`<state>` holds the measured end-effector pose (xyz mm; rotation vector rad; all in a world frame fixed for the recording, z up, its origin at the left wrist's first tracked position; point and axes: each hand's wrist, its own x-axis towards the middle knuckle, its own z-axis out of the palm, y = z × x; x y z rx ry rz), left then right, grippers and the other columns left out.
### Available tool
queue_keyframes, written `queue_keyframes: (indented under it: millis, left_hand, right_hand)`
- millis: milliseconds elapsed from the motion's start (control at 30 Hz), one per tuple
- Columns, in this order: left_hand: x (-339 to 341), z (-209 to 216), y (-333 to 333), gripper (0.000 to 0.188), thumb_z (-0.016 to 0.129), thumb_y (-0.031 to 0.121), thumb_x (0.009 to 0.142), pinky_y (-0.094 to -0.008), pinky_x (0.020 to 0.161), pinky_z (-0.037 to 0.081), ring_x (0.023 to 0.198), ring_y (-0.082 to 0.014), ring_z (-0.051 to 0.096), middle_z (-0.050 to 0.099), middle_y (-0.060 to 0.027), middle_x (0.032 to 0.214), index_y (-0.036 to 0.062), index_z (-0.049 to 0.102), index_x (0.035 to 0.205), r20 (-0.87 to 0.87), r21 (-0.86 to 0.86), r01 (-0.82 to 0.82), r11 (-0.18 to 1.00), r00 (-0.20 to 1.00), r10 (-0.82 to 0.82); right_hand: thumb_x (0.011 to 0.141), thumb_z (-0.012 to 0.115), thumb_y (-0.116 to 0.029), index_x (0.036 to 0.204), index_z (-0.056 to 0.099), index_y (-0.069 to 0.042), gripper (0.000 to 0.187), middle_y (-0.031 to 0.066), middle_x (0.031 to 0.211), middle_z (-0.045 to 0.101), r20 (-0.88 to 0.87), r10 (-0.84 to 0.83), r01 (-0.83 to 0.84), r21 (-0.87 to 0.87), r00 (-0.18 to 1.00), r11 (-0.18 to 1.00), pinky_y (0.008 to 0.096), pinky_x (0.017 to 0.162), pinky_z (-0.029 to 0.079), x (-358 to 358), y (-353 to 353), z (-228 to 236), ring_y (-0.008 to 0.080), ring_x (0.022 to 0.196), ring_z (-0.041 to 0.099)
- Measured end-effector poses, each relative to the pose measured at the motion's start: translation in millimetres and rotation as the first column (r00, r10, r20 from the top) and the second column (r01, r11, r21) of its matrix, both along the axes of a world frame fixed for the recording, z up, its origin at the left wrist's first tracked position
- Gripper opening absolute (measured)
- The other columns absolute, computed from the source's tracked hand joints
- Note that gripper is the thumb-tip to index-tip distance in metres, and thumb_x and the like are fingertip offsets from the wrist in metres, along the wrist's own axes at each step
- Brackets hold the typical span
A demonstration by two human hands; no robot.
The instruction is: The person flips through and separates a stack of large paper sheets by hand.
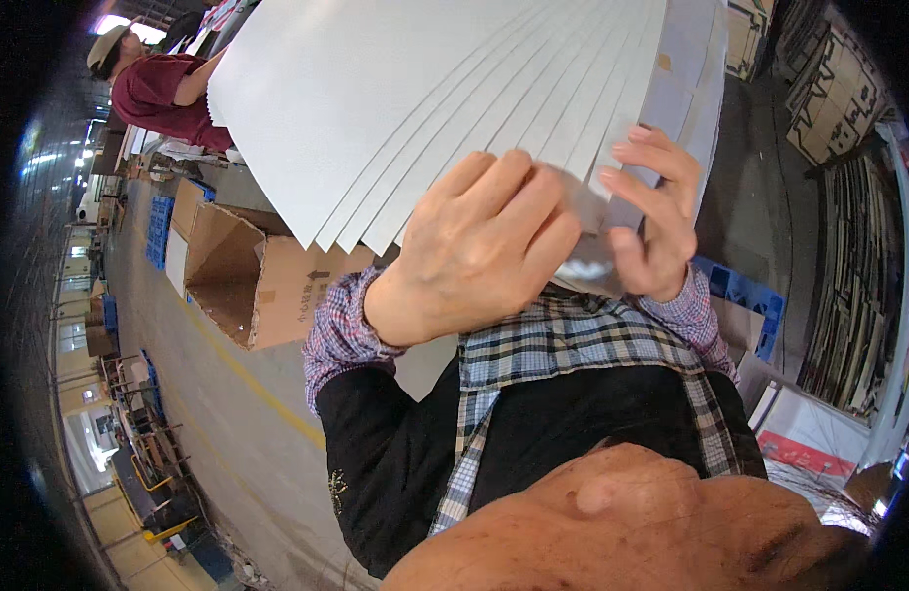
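Note:
A fan of large white sheets (415, 89) lies before me, its overlapping edges stepped toward the right. My left hand (474, 241) is over the near part of the sheets, its fingers curled closed; what they hold, if anything, is hidden. To its right, my right hand (661, 207) has bent fingers spread apart, near the sheets' right edge, with nothing clearly gripped. Between the hands, a greyish, shiny patch (587, 231) is blurred, and I cannot tell what it is.
An open cardboard box (302, 291) stands on the floor at left, near a blue pallet (159, 231). Another blue pallet (745, 295) is at right. A person in a dark red shirt (164, 98) works at far left. Stacked boards (853, 286) line the right side.

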<state>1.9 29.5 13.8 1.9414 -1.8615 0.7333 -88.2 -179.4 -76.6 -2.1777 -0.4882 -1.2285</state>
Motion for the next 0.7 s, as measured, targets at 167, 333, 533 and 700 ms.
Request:
queue_keyframes:
  millis: [167,333,533,700]
  left_hand:
    - [-16.4,-16.2,39.1,0.014,0.083,0.009,0.079,-0.0355,0.056,0.047,0.072,-0.0264,0.064,0.072,-0.0138,0.083,-0.0005,0.072,0.08,-0.497,-0.266,0.371,0.89,0.738,-0.457]
    - [-24.9,-108.2,53.6,0.015,0.079,0.01,0.089,-0.0353,0.057,0.05,0.07,-0.0231,0.066,0.072,-0.0108,0.079,0.0004,0.073,0.08,-0.903,-0.205,0.319,0.926,0.304,-0.304]
    - [-24.6,-217.2,32.3,0.012,0.076,0.014,0.087,-0.043,0.059,0.053,0.067,-0.0328,0.067,0.068,-0.014,0.072,0.0034,0.072,0.083,-0.777,0.095,-0.244,0.965,0.588,0.224]
    - [-26.7,-259.9,5.4,0.008,0.074,0.011,0.081,-0.0471,0.058,0.054,0.063,-0.038,0.066,0.066,-0.0157,0.07,0.0062,0.072,0.087,-0.73,-0.039,-0.331,0.943,0.654,0.199]
  right_hand:
    - [0.108,0.057,-0.031,0.108,0.071,0.001,0.034,0.0179,0.116,0.066,-0.146,-0.125,0.178,0.451,0.981,0.875,0.0423,0.102,0.046,-0.1,-31.7,-51.1,0.0315,0.115,0.061]
    - [0.113,0.053,-0.035,0.098,0.067,0.003,0.042,0.009,0.089,0.063,-0.504,-0.022,0.408,0.672,0.864,0.618,0.0329,0.08,0.047,4.3,-59.8,-151.9,0.0178,0.085,0.058]
    - [0.111,0.06,-0.032,0.086,0.065,0.003,0.043,0.0009,0.071,0.054,-0.453,0.044,0.323,0.697,0.89,0.641,0.0298,0.06,0.04,18.6,-50.7,-175.0,0.0102,0.066,0.047]
    - [0.11,0.063,-0.029,0.084,0.066,0.004,0.042,0.0004,0.067,0.054,-0.475,-0.014,0.349,0.626,0.88,0.697,0.0302,0.059,0.039,30.6,-54.9,-185.8,0.0095,0.064,0.046]
